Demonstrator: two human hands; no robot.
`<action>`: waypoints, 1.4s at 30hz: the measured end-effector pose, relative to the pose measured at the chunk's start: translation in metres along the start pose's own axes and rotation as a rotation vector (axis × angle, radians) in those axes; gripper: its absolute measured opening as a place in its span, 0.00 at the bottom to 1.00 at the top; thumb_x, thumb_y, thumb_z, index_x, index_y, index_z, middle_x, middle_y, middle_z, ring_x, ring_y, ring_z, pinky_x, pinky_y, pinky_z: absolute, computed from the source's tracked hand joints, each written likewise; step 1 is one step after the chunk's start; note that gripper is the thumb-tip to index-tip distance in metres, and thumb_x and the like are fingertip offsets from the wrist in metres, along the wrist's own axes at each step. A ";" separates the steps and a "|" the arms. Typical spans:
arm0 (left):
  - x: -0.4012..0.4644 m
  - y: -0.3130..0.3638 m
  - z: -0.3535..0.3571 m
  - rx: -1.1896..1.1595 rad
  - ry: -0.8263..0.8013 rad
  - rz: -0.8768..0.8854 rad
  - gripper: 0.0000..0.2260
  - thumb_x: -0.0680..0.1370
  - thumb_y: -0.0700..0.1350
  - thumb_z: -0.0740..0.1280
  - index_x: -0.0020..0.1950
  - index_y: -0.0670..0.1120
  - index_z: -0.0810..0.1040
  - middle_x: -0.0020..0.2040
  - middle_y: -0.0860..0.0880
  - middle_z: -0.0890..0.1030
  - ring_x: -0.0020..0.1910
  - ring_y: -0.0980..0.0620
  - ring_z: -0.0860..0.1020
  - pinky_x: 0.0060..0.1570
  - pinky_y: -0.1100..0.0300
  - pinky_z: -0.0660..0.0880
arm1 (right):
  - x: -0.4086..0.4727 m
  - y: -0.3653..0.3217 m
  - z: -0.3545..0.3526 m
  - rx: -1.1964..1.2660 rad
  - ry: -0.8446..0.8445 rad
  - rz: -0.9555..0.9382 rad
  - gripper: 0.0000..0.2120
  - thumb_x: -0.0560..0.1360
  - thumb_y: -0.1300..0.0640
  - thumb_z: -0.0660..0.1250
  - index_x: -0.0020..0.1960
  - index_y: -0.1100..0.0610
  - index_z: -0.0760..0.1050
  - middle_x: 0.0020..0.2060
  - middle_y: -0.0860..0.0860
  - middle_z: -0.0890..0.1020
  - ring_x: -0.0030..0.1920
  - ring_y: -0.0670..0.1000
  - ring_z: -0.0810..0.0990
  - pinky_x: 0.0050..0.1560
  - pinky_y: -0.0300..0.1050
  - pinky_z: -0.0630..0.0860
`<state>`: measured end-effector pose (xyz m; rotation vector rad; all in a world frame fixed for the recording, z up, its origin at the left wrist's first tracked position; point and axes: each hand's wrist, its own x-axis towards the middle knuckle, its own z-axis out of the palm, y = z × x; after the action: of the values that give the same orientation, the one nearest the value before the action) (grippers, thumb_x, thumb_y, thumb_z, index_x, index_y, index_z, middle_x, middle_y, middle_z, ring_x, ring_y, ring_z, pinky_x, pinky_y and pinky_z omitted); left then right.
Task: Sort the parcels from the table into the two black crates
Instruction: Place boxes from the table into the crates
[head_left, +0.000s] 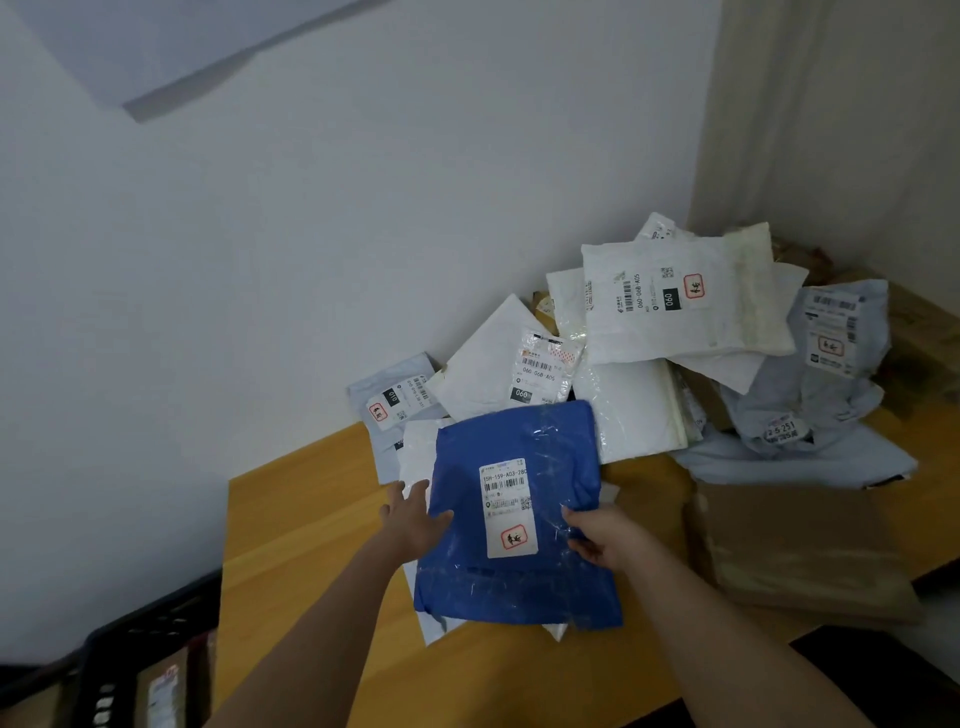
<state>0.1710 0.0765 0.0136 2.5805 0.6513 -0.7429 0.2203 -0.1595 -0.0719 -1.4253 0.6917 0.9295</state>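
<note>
A blue plastic parcel (519, 514) with a white shipping label lies in front of me on the wooden table (291, 535). My left hand (413, 519) holds its left edge, thumb on top and fingers reaching past it. At the parcel's right edge my right hand (602, 538) grips it with curled fingers. Behind it lies a heap of white parcels (670, 306) and grey parcels (821, 374) against the wall. A black crate (119, 654) stands at the lower left below the table, with a labelled parcel inside.
A brown paper parcel (795, 551) lies on the table to the right of my right hand. A white parcel (415, 452) sticks out from under the blue one. The wall closes the far side; a curtain hangs at the right corner.
</note>
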 end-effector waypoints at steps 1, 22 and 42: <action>0.000 -0.004 0.001 -0.066 0.000 -0.033 0.30 0.82 0.54 0.61 0.79 0.47 0.53 0.79 0.43 0.48 0.77 0.38 0.52 0.73 0.45 0.57 | -0.002 -0.003 0.000 0.008 -0.006 -0.038 0.15 0.78 0.54 0.70 0.60 0.60 0.74 0.47 0.56 0.79 0.41 0.51 0.78 0.36 0.40 0.78; -0.049 -0.075 0.032 -1.367 0.043 -0.394 0.08 0.82 0.40 0.62 0.59 0.43 0.77 0.58 0.42 0.81 0.54 0.42 0.80 0.48 0.48 0.77 | -0.051 -0.039 0.026 -0.075 -0.217 -0.227 0.15 0.80 0.54 0.67 0.64 0.57 0.73 0.56 0.55 0.81 0.46 0.52 0.79 0.48 0.42 0.76; -0.208 -0.365 0.050 -1.474 0.395 -0.558 0.10 0.77 0.30 0.58 0.52 0.38 0.76 0.46 0.41 0.79 0.43 0.43 0.77 0.40 0.54 0.74 | -0.190 0.119 0.284 -0.573 -0.311 -0.344 0.05 0.81 0.60 0.63 0.49 0.52 0.71 0.48 0.53 0.80 0.50 0.56 0.80 0.67 0.54 0.71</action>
<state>-0.1971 0.2856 0.0120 1.1372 1.3641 0.1970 -0.0135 0.0893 0.0483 -1.7715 -0.0706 1.0869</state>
